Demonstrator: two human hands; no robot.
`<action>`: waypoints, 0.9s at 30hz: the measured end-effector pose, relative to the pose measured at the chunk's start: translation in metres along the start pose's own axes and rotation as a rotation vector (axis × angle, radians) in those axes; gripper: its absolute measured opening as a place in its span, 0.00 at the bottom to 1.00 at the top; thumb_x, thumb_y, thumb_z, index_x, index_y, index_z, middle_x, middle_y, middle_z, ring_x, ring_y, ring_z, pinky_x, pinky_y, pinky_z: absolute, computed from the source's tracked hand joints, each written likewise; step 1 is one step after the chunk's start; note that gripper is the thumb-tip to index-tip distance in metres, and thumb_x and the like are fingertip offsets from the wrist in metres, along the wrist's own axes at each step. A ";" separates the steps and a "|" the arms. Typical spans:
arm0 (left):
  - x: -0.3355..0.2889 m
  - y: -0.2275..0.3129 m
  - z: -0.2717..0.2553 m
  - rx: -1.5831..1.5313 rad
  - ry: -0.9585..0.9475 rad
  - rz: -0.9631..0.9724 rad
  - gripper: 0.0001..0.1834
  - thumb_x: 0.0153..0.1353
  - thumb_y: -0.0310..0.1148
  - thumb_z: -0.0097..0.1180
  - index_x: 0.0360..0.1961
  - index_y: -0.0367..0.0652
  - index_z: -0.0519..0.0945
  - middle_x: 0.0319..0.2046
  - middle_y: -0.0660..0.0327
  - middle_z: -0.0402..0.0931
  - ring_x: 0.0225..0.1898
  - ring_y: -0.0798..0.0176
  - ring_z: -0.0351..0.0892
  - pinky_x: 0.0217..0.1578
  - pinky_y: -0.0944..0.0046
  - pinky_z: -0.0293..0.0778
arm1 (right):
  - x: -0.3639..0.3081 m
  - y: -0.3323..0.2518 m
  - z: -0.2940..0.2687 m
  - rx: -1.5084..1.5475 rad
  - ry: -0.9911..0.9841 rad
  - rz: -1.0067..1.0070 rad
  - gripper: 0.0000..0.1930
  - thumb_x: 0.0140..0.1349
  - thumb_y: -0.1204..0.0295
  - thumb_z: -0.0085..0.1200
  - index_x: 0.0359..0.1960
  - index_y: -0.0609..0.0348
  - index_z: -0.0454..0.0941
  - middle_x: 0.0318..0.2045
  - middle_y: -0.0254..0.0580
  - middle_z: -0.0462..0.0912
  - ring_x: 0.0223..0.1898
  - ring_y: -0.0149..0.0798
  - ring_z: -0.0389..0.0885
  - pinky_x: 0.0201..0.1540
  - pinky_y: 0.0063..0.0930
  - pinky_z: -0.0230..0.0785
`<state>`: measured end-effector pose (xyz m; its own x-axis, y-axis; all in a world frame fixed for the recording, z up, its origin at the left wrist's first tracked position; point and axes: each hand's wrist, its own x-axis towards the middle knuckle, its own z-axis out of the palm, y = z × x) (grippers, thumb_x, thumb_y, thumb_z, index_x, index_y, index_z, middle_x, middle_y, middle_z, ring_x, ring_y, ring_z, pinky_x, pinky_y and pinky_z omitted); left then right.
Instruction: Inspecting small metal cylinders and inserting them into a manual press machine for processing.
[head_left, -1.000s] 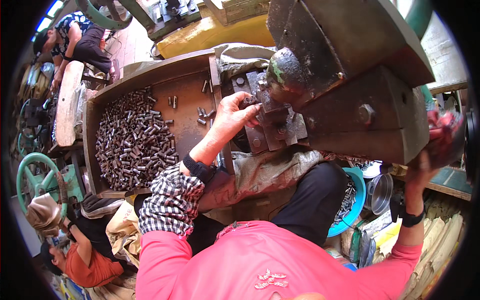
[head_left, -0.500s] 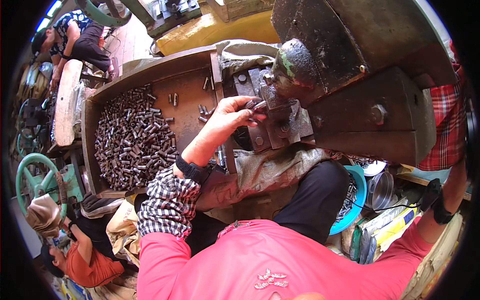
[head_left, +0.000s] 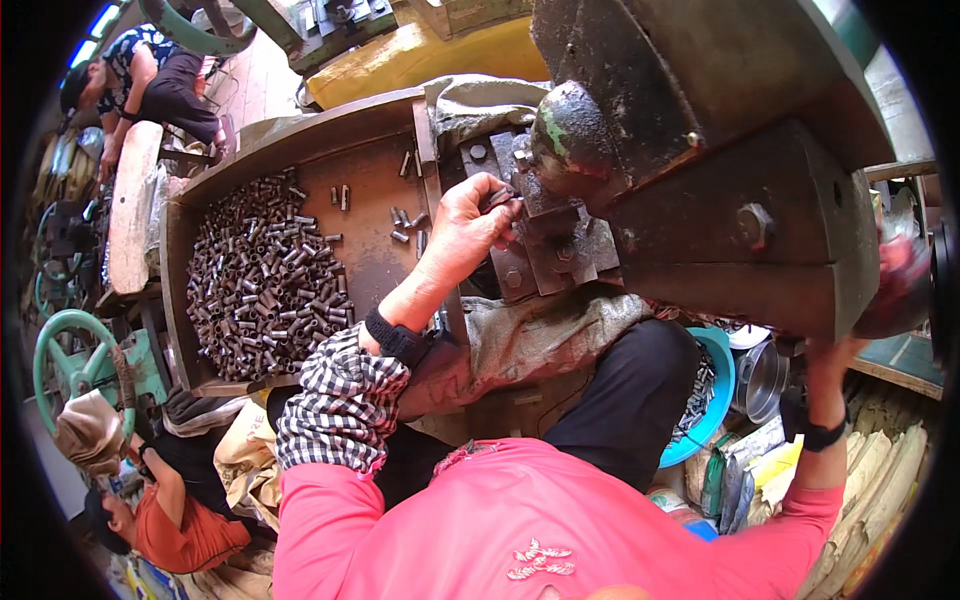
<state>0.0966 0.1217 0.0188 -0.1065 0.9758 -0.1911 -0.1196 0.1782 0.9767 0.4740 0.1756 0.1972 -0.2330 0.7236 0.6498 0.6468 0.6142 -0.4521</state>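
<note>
So our left hand has a dark metal tube pinched just left of the press's die block; long axis is hard to read. Our right hand is way farther off, blurred, can't tell its grip. Brown tray holds heaped tubes, turquoise basin shinier metal pieces.

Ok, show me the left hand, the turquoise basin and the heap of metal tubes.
Left hand (head_left: pixel 468 222): head view, back of the hand.
Turquoise basin (head_left: pixel 724 378): head view, right-side wall.
Heap of metal tubes (head_left: pixel 265 285): head view, its middle.
</note>
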 end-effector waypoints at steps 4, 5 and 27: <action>-0.014 0.015 -0.019 0.134 0.028 -0.140 0.12 0.57 0.33 0.60 0.38 0.38 0.75 0.21 0.70 0.74 0.21 0.78 0.72 0.19 0.77 0.68 | 0.025 -0.036 0.010 0.395 0.101 0.252 0.34 0.60 0.69 0.48 0.66 0.62 0.48 0.66 0.42 0.52 0.67 0.37 0.51 0.67 0.34 0.46; -0.010 0.013 -0.020 0.117 0.003 -0.125 0.12 0.57 0.33 0.60 0.38 0.38 0.75 0.21 0.70 0.74 0.21 0.78 0.72 0.19 0.77 0.68 | 0.022 -0.009 -0.029 0.369 0.109 0.243 0.34 0.60 0.69 0.48 0.66 0.62 0.48 0.66 0.42 0.52 0.67 0.37 0.51 0.67 0.34 0.46; -0.004 0.000 -0.016 -0.359 -0.139 -0.126 0.14 0.60 0.33 0.57 0.44 0.35 0.75 0.36 0.59 0.79 0.33 0.68 0.81 0.31 0.73 0.77 | -0.075 0.342 -0.471 0.409 0.054 0.253 0.35 0.59 0.68 0.46 0.66 0.64 0.46 0.65 0.44 0.55 0.67 0.40 0.52 0.68 0.36 0.44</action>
<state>0.0814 0.1161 0.0181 0.0626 0.9615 -0.2676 -0.4627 0.2655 0.8458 1.0543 0.1829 0.2815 -0.0600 0.8557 0.5140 0.3374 0.5020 -0.7963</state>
